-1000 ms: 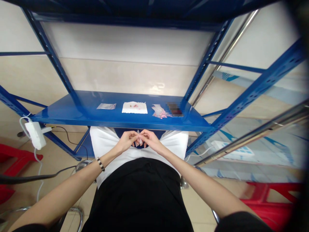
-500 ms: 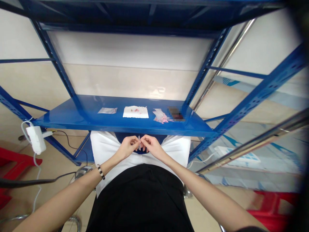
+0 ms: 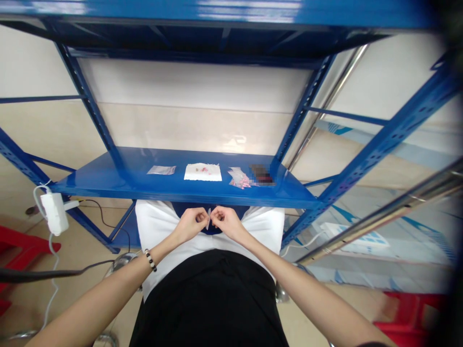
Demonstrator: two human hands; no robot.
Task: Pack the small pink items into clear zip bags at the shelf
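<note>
Over my lap, just below the shelf's front edge, a small clear plastic bag (image 3: 209, 218) is upright between my hands. My left hand (image 3: 191, 223) pinches its left side between thumb and forefinger. From the other side, my right hand (image 3: 227, 223) is closed in a pinch at the bag's edge, with the other fingers curled. Whatever may be inside the bag is too small to make out. On the shelf ahead, a white tissue (image 3: 191, 174) bears several small reddish pieces (image 3: 204, 170). To its right lies a clear bag of pink-and-red bead-like pieces (image 3: 240, 180).
Flat clear bags (image 3: 161, 170) lie on the left of the blue shelf (image 3: 126, 185). A blurred-out dark rectangular item (image 3: 263, 174) is on its right. Another blue shelf (image 3: 231, 21) hangs overhead. A white power strip (image 3: 57, 213) hangs at the left post.
My hands have drawn slightly apart, so more of the bag shows between them. The whole view has shifted, with the shelf lower in the picture.
</note>
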